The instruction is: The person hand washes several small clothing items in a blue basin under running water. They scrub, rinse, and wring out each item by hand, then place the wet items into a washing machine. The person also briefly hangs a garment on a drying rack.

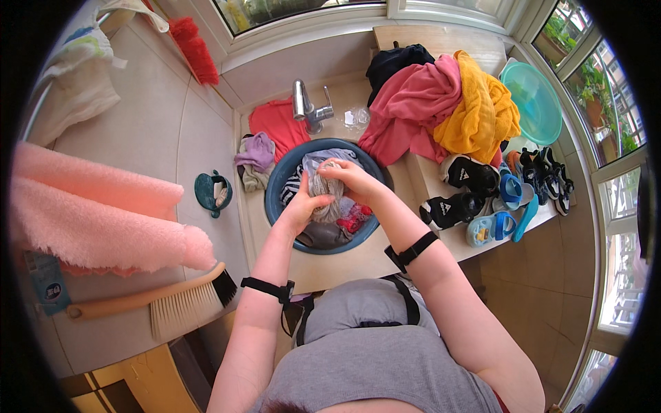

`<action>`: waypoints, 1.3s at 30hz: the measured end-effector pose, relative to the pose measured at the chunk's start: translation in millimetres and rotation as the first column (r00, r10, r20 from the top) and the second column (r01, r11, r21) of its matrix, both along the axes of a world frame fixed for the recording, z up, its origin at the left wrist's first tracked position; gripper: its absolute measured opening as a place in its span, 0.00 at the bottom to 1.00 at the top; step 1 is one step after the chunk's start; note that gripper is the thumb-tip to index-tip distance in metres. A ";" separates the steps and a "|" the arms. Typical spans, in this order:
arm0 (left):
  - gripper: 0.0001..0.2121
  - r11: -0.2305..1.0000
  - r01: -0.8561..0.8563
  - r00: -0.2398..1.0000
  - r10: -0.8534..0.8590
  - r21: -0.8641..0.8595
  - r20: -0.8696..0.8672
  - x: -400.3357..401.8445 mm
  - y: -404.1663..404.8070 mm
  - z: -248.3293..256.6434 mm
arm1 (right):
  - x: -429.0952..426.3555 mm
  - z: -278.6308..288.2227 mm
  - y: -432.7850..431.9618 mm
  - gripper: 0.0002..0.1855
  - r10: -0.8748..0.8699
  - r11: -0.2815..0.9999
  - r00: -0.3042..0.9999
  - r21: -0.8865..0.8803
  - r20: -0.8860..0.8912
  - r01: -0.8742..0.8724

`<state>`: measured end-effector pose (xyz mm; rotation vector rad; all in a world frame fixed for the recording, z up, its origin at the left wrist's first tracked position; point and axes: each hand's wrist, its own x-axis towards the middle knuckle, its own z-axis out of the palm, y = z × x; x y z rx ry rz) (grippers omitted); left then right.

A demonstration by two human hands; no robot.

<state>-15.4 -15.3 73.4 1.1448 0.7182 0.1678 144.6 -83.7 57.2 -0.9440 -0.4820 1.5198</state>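
Observation:
Before me a blue plastic basin (269,206) holds a heap of mixed clothes, among them striped, dark grey and red pieces. Above this heap my left hand (303,202) and my right hand (353,180) grip a bunched beige-grey cloth (326,192) between them. A chrome faucet (305,106) stands just behind the basin. Left of it lie a coral-red cloth (279,126) and a small lilac cloth (256,152).
Pink and yellow fabrics (475,108) are piled at the back right, near a turquoise basin (534,103). Several shoes (467,173) line the right ledge. A long-handled brush (155,297), a fluffy pink textile (103,217) and a green soap holder (206,191) are at left.

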 end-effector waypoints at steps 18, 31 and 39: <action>0.16 0.357 -0.474 0.880 0.234 0.805 0.414 21.0 -33.7 15.1 | -28.9 -1.5 11.3 0.11 -0.245 0.969 0.917 -0.108 -0.314 0.222; 0.04 -0.200 -0.147 0.973 -0.204 0.969 0.105 6.1 -51.7 -57.3 | -13.3 -32.0 38.6 0.03 0.464 0.860 0.780 -0.424 0.420 -0.284; 0.05 0.527 -0.124 0.963 -0.139 0.841 0.230 8.9 -18.0 -105.6 | -13.2 -118.2 1.0 0.20 -0.037 0.863 0.996 -0.500 0.081 0.073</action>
